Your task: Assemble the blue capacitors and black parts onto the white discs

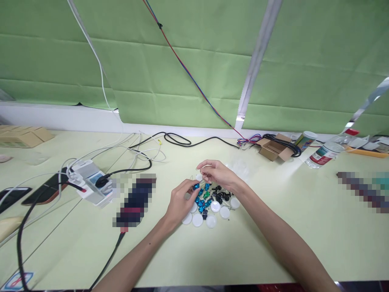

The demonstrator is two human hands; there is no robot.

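Forearms: two, both cut off at the lower edge.
White discs (212,221): at least eight, most lying flat in an arc along the near side of the parts.
Green part (207,194): one, among several blue parts (201,203) that point in mixed directions; their overlap prevents an exact count.
Black parts (219,197): a heap to the right, number indistinct.
Left hand (180,199): thumb and fingers pinching one held blue part (196,186) above the pile's left side; its long axis is too small to make out.
Right hand (221,175): fingers curled, tips near the left hand's; whether they grip anything cannot be told.
Left of the hands: one pixelated object (135,200), slanting away to the right.
Far right: one bottle (323,155), lying tilted beside one cardboard box (275,150).
Background: green curtain (182,73), cut off above.
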